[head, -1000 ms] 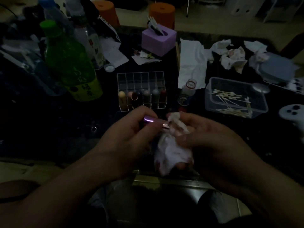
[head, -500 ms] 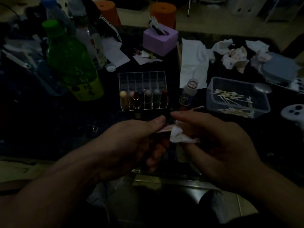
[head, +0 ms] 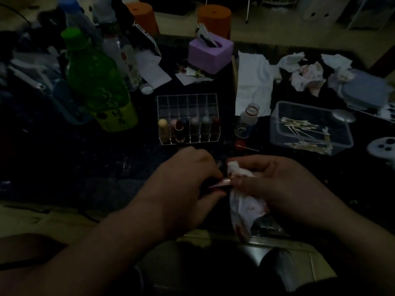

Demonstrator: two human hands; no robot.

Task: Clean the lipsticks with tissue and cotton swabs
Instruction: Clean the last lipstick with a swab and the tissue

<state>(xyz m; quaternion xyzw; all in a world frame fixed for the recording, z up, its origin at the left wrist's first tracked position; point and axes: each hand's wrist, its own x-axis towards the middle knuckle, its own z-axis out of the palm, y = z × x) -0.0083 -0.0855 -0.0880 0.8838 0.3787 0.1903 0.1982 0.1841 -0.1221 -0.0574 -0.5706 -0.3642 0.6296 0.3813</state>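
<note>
Closest in, over the front edge of the counter [head: 64,159], the two hands are meeting around one lipstick [head: 220,184]. The tube is lying nearly crosswise, its long axis running left to right between them, with only a short pinkish stretch showing. The left hand [head: 183,186] is curling its fingers round the tube's hidden end and gripping it. The right hand [head: 277,184] is bunching a red-stained tissue [head: 243,206] and is pinching it against the tube's exposed end, so it looks like the hand to do the wiping along that axis. Farther back, a row of lipsticks [head: 192,127] is standing upright in a clear organizer [head: 186,101]. To its right, cotton swabs [head: 303,127] are lying in a clear tub [head: 274,124], and crumpled tissues [head: 307,75] are lying beyond it.
</note>
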